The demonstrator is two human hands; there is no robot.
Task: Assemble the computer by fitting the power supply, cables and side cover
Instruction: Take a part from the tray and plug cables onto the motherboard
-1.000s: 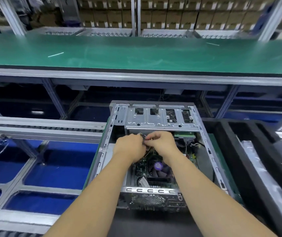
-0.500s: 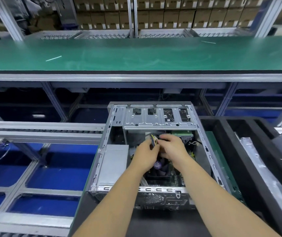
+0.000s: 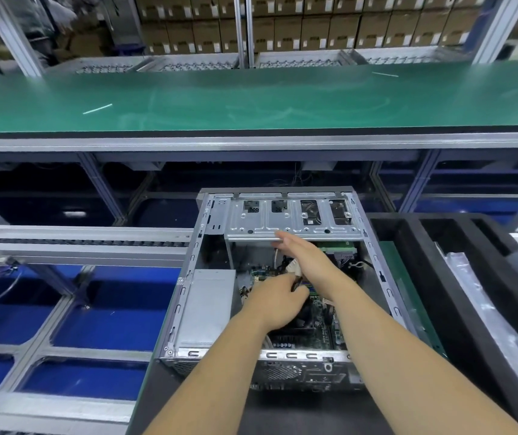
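The open computer case (image 3: 185, 309) lies on its side in front of me. A grey power supply (image 3: 207, 306) sits in its left half, and the motherboard (image 3: 320, 328) shows on the right. My left hand (image 3: 275, 306) hovers over the board with fingers curled, pinching a dark cable (image 3: 296, 283) that leads to a white connector (image 3: 293, 265). My right hand (image 3: 303, 251) reaches over that connector, its fingers straight, the tips at the lower edge of the metal drive cage (image 3: 292, 221). No side cover is in view.
A green conveyor belt (image 3: 251, 98) runs across behind the case. A roller rail (image 3: 78, 243) lies to the left above blue flooring. Black foam trays (image 3: 458, 277) with a plastic bag (image 3: 483, 309) stand on the right. A green board (image 3: 398, 271) leans along the case's right wall.
My hands were together on the cable bundle below the drive cage. My left hand has drawn back toward me with the cable, and my right hand has stretched its fingers to the cage edge.
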